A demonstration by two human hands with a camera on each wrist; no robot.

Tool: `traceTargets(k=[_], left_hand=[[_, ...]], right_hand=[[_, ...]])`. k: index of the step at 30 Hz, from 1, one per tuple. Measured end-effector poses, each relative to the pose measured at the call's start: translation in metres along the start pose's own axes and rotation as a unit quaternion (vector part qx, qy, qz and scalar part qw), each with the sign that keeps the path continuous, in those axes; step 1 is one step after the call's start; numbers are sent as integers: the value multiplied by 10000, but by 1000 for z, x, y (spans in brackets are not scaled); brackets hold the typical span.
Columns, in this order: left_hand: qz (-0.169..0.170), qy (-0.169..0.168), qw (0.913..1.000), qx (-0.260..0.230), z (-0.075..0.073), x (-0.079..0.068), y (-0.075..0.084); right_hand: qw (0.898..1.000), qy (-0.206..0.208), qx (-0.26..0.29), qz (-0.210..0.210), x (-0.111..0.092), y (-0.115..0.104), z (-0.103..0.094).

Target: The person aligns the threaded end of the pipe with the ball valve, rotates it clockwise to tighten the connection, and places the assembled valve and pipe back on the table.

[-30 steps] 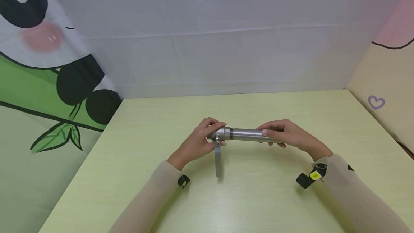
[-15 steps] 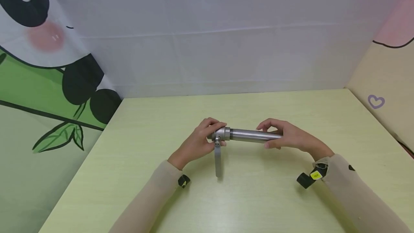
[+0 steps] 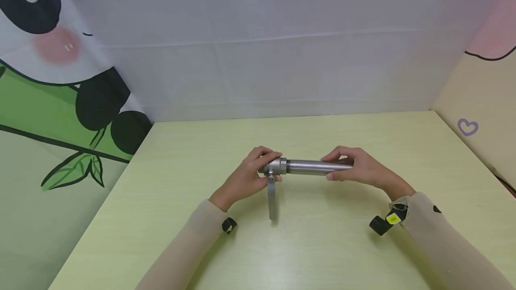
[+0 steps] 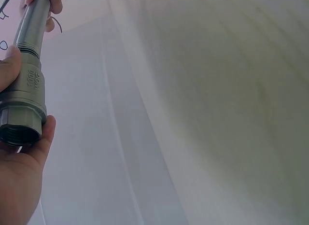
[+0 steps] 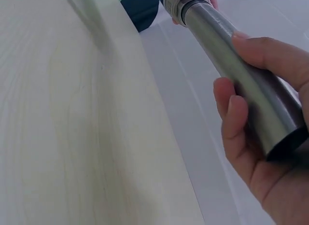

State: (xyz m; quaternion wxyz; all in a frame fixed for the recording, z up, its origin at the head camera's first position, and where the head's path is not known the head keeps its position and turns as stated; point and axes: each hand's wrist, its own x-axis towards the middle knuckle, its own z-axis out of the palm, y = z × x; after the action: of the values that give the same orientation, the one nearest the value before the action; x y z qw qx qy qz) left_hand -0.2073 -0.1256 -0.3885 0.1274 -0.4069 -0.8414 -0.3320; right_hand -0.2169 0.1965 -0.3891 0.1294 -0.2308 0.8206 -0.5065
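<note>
My left hand [image 3: 254,171] grips a silver metal ball valve [image 3: 276,164] by its body, and the valve's flat lever handle [image 3: 272,200] points toward me. A steel pipe [image 3: 306,167] runs rightward from the valve; threads show at the joint in the left wrist view, where the valve's other end [image 4: 19,133] is an open threaded socket. Around the pipe's free end, the thumb and fingers of my right hand [image 3: 363,169] are curled. That end is an open tube in the right wrist view [image 5: 287,143]. Valve and pipe are held level above the table.
A pale wood-grain table [image 3: 258,249] lies beneath both hands. Behind it hangs a plain light cloth [image 3: 282,75]. Printed panels stand at the left [image 3: 60,102] and right [image 3: 479,102] sides. Each wrist wears a black camera, such as the right one [image 3: 380,225].
Half a second ago the right fingers were looser and more spread on the pipe's end; now they close round it again. The left hand and valve have stayed in place.
</note>
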Motion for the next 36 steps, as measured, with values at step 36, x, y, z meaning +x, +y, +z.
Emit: traceTargets(k=[36], left_hand=[[-98,59,9999,79,8,6,8]], right_hand=[[9949,-839,-479,301,1,-11,-18]])
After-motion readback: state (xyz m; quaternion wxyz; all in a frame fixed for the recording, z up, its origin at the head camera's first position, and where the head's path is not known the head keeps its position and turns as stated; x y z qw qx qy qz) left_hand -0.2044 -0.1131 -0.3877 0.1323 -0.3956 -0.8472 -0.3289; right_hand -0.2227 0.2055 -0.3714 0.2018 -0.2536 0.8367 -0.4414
